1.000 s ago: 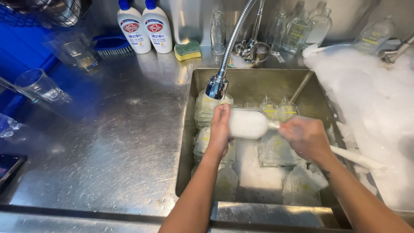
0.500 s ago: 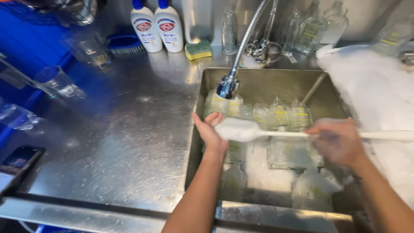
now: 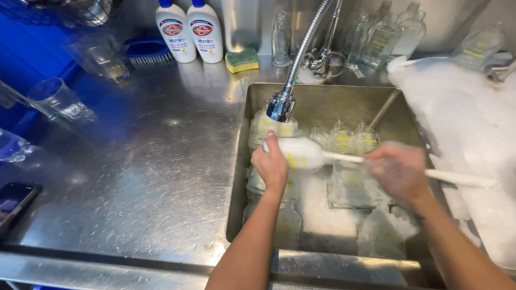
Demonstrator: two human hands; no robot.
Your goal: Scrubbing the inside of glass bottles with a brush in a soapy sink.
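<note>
The small glass bottle (image 3: 301, 154), clouded white with suds, lies on its side over the sink (image 3: 252, 177), just under the spray head of the faucet (image 3: 281, 106). Its long axis runs almost level from left to right, base toward the left hand (image 3: 272, 165), mouth toward the right hand (image 3: 399, 171). The left hand is the nearer of the two: its fingers (image 3: 271, 145) curl closed round the bottle's base end from below and behind, so the bottle's body juts out to the right of them, and the forearm rises straight from the near edge of the sink with the wrist bent a little back. The white brush handle (image 3: 457, 177) continues the same line out of the bottle's mouth and slopes slightly down to the right. The right hand is blurred; it looks closed round the handle partway along, well to the right of the bottle's mouth, with the free end of the handle passing beyond it toward the heap of foam (image 3: 462, 129). That forearm comes in from the lower right, roughly along the handle's line. Below both hands more bottles (image 3: 344, 140) stand and lie in the sudsy basin, and the steel desk (image 3: 150, 177) stretches away to the left of the left hand.
</note>
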